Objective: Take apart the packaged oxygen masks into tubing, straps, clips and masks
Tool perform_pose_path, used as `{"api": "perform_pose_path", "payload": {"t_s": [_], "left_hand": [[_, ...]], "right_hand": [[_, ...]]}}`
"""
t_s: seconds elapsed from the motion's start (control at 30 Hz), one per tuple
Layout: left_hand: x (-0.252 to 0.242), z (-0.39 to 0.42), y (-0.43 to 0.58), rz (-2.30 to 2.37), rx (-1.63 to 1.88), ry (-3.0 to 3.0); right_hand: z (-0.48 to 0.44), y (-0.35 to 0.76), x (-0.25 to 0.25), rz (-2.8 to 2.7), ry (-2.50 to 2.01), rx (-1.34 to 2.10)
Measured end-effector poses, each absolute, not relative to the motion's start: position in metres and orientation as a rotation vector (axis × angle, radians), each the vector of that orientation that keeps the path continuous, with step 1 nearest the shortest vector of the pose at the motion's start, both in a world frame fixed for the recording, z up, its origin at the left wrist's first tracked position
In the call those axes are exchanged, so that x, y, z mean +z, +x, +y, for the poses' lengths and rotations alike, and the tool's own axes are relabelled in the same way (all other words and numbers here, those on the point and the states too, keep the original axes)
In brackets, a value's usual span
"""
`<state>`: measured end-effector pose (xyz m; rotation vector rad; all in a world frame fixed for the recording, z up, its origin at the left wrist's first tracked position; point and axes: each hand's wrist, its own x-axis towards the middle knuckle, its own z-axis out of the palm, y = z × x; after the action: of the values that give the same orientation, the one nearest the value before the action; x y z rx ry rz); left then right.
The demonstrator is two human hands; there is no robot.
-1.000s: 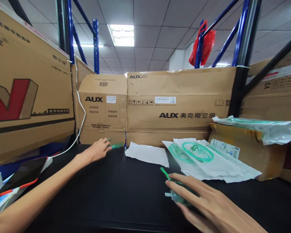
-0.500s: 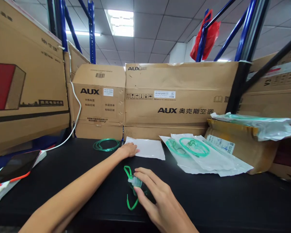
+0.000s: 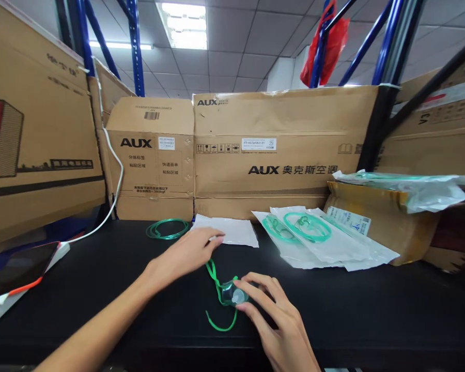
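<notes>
Low at the centre, a small clear oxygen mask with a pale connector lies on the black tabletop, its green elastic strap trailing to the left. My right hand grips the mask at its right side between thumb and fingers. Over the near edge of a white pouch hovers my left hand, fingers stretched and slightly apart, with nothing seen in them. To its left rests a coil of green tubing.
Clear-fronted packs of green tubing lie to the right against an open carton, with another pack on top. A phone sits at the left beside a white cable. Large cardboard boxes wall the back.
My left hand has drawn back toward me from the white pouch. My right hand has shifted slightly right with the mask, which has turned. The camera view has shifted a little.
</notes>
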<state>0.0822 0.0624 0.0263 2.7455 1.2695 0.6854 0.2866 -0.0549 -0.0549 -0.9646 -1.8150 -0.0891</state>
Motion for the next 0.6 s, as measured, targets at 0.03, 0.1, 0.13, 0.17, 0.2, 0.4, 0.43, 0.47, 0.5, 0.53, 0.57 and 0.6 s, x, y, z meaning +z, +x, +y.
{"api": "perform_pose_path", "payload": {"t_s": [0.03,0.1,0.13,0.17,0.2,0.4,0.43,0.47,0.5,0.53,0.57,0.6], "left_hand": [[0.022,0.045,0.078,1.243,0.722,2.731],[0.009,0.015,0.075,1.185,0.901,2.584],[0.001,0.004,0.076,1.159,0.964,2.492],[-0.007,-0.004,0.079,1.145,0.985,2.413],[-0.014,-0.009,0.083,1.138,0.973,2.351],[-0.041,-0.014,0.099,1.081,0.975,2.277],[-0.043,-0.014,0.097,1.06,0.967,2.276],[-0.044,-0.014,0.093,1.045,0.947,2.277],[-0.044,-0.015,0.089,1.036,0.926,2.282],[-0.044,-0.016,0.086,1.026,0.911,2.294],[-0.044,-0.016,0.082,1.003,0.899,2.317],[-0.044,-0.017,0.08,0.968,0.885,2.349]], "right_hand": [[-0.055,0.287,-0.055,-1.785,-0.961,-0.04],[-0.056,0.289,-0.054,-1.723,-0.955,0.049],[-0.056,0.289,-0.054,-1.699,-0.965,0.099],[-0.056,0.29,-0.054,-1.68,-0.985,0.159],[-0.056,0.291,-0.054,-1.664,-1.01,0.228],[-0.054,0.295,-0.057,-1.6,-1.049,0.514],[-0.054,0.295,-0.057,-1.585,-1.048,0.525],[-0.054,0.295,-0.057,-1.577,-1.052,0.529],[-0.054,0.295,-0.056,-1.583,-1.058,0.524],[-0.055,0.295,-0.055,-1.603,-1.067,0.51],[-0.055,0.295,-0.054,-1.633,-1.079,0.485],[-0.055,0.295,-0.052,-1.668,-1.09,0.453]]}}
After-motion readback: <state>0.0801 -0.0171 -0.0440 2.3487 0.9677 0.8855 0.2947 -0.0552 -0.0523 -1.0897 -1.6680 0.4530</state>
